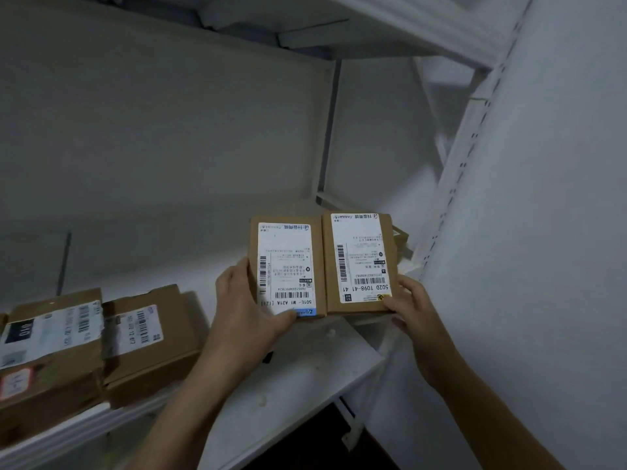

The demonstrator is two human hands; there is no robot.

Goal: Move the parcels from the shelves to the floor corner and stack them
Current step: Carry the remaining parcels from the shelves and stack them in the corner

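Observation:
Two flat brown parcels with white shipping labels are held side by side above the white shelf (291,374). My left hand (251,310) grips the left parcel (286,269) at its near left corner, thumb on the label. My right hand (412,310) grips the right parcel (359,262) at its near right corner. Another brown parcel (402,237) peeks out behind the right one, mostly hidden.
Two thicker cardboard parcels, one (51,354) at the far left and one (149,340) beside it, stand on the same shelf. A white perforated upright (454,184) and a white wall (543,232) close the right side. An upper shelf (390,25) hangs overhead.

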